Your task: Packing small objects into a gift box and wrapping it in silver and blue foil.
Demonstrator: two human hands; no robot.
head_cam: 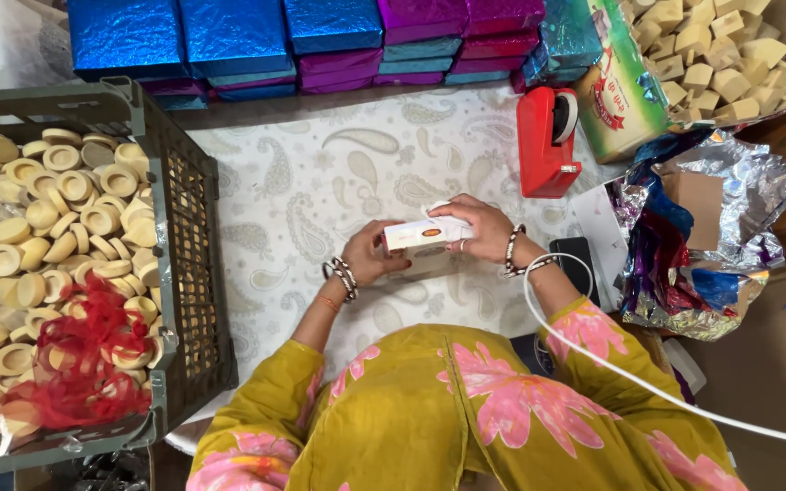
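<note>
**So, one small white box in hand, piles of stuff all around**

Basically the person has both hands on a small white box (427,234), held just above a paisley cloth (320,182) in the middle of the work area. Left hand (367,257) is wrapped around the box's left end from underneath, fingers closed on it. Right hand (477,227) grips the right end from the top, and the fingertips look like they're pinching something white at the top edge, maybe a flap or a bit of tape, too small to tell.

A red tape dispenser (547,141) sits just beyond the hands, on the right side.

How far along? My read: somewhere mid-way. Stacks of wrapped boxes (302,36) in shiny blue, purple and teal are lined up along the far edge, so plenty looks finished. But the grey crate (188,236) on the left is full of round cream-coloured discs (56,218), with some red netting (79,355) on top, and there's a carton of cream blocks (711,55) at top right. A heap of loose foil sheets (702,236) sits on the right, unused. The box in hand has no foil on it yet, so it seems a good share is left.
</note>
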